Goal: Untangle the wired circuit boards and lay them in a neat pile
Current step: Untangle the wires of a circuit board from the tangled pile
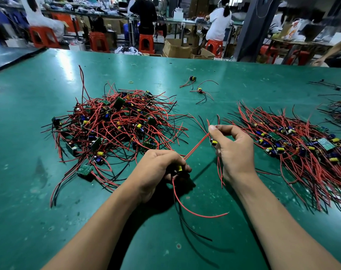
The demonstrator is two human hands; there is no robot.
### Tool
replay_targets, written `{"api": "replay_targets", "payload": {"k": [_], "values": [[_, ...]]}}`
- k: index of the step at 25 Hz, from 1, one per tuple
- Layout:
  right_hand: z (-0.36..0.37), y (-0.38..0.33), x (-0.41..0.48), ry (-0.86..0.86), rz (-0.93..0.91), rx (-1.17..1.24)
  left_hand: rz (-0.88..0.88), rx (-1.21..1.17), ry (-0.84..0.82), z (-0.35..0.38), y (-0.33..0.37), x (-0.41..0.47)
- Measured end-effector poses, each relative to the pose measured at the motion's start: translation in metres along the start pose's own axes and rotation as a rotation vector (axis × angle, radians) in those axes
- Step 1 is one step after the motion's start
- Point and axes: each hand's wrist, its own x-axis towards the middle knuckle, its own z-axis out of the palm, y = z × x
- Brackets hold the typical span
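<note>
Left hand (159, 166) gripping board (179, 168), right hand (234, 151) likewise

Heap (115, 125) sits left on the table (48, 191), pile (294, 145) right. Between them and nearer us: left hand (159, 168) grips a board (179, 168), right hand (234, 151) just beside it holds a second board (213, 142). Behind, mid-table, a stray board (193, 78), another stray (200, 91) just right of it, a band (131, 82) to their left. Stools (146, 43) beyond the far edge
</note>
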Motion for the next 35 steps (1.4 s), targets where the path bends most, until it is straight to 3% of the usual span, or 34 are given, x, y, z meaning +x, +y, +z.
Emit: {"api": "replay_targets", "payload": {"k": [3,7,9,11,13,19,24,30,35], "values": [[-0.001,0.001,0.001,-0.015,0.039,0.014,-0.004,-0.006,0.001,-0.001,-0.001,0.0],[-0.008,-0.001,0.0,0.013,-0.347,-0.409,-0.061,-0.09,0.014,-0.001,0.001,0.001],[-0.01,0.0,-0.002,0.028,-0.535,-0.522,-0.078,-0.11,0.009,0.0,0.001,0.0],[-0.011,0.001,-0.003,0.032,-0.604,-0.571,-0.086,-0.122,0.004,0.0,0.002,-0.001],[-0.01,0.001,-0.002,0.017,-0.536,-0.533,-0.082,-0.119,0.012,-0.001,0.001,-0.001],[-0.008,-0.005,0.002,-0.117,0.021,-0.071,-0.001,-0.13,0.044,-0.006,-0.003,0.002],[0.001,-0.01,-0.01,-0.402,0.072,-0.053,-0.026,-0.18,0.064,-0.005,0.0,0.001],[0.006,-0.012,-0.016,-0.476,0.186,0.053,-0.032,-0.179,0.053,-0.003,0.001,-0.001],[0.01,-0.011,-0.026,-0.68,0.285,-0.036,-0.02,-0.152,0.058,-0.001,-0.002,-0.001]]}}
